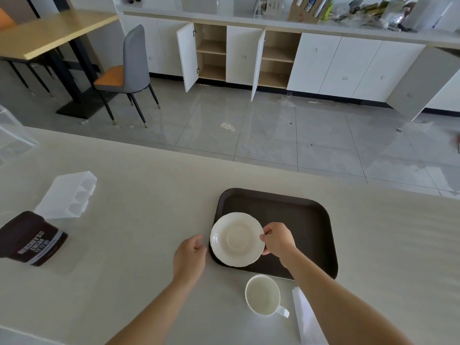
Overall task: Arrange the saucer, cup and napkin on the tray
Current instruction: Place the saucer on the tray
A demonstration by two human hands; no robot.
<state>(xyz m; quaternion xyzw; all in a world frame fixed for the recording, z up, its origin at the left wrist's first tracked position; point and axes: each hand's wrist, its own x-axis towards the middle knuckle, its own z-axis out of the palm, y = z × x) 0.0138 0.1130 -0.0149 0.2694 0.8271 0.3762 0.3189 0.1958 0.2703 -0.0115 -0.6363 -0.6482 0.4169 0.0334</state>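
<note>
A white saucer (237, 239) lies over the left part of the dark brown tray (298, 220), its left rim reaching past the tray's edge. My right hand (278, 239) pinches the saucer's right rim. Just left of the saucer and the tray's edge, my left hand (190, 257) rests on the counter with curled fingers and holds nothing. In front of the tray stands an empty white cup (262, 294), its handle pointing right. A folded white napkin (307, 319) lies to the right of the cup, partly under my right forearm.
A dark Hershey's cocoa container (32, 239) lies on its side at the left of the pale counter (149, 195). Behind it is a translucent plastic box (68, 195). The counter's far edge drops to a tiled floor with a chair and open cabinets beyond.
</note>
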